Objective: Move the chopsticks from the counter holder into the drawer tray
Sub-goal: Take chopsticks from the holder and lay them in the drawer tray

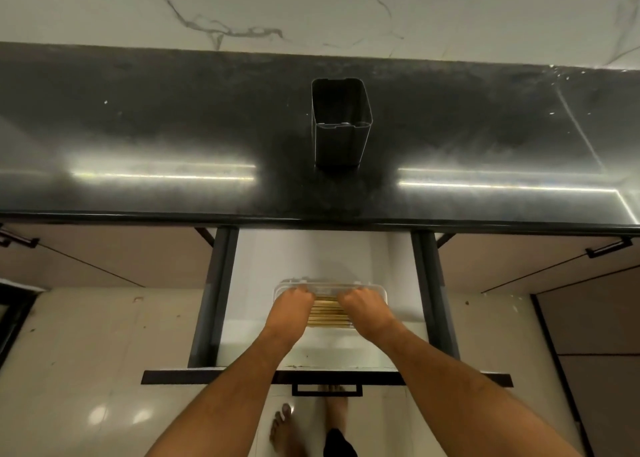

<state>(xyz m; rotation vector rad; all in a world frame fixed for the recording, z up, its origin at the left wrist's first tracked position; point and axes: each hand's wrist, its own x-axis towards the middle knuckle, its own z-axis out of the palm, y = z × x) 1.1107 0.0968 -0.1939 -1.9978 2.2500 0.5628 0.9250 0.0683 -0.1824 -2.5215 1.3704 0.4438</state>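
Worktop (138,127) of dark stone carries a holder (341,124) near its middle. Below, an open drawer (221,300) holds a clear tray (379,292) of chopsticks (325,314). Left hand (294,300) and right hand (362,302) rest curled on them; grip unclear.

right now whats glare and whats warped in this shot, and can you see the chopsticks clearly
Head view: two bright light streaks glare on the dark counter either side of the holder; the wide lens bows the counter edge and splays the drawer sides; the chopsticks in the tray are soft, half hidden between the left hand and right hand.
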